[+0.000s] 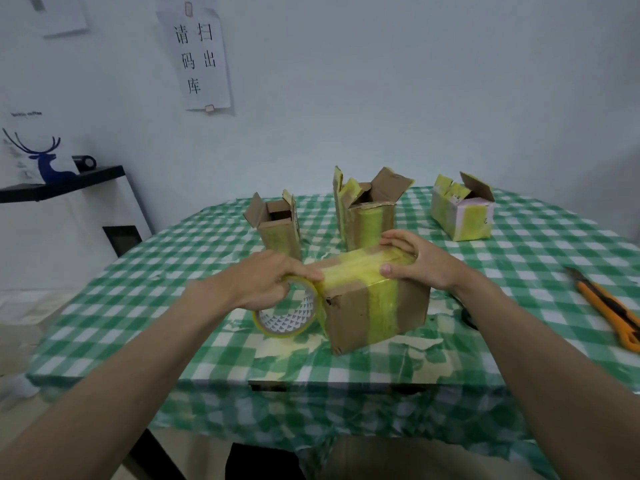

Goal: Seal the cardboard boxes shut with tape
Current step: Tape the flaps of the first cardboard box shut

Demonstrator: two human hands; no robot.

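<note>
A closed cardboard box (pixel 349 310) with yellowish tape bands lies near the table's front middle. My left hand (pixel 266 275) grips a roll of yellow tape (pixel 289 315) held against the box's left end, and a strip runs from the roll over the box top. My right hand (pixel 412 259) rests on the top's far right end, fingers curved over the taped edge and thumb pressing the tape down. Behind stand three boxes with raised flaps: a small one (pixel 278 228), a taller one (pixel 369 216) and a pinkish one (pixel 462 214).
An orange utility knife (pixel 609 308) lies at the table's right edge. The green checked tablecloth (pixel 173 271) is wrinkled around the boxes. A black shelf with a deer-print bag (pixel 38 157) stands at the left by the white wall. Something dark lies behind my right forearm.
</note>
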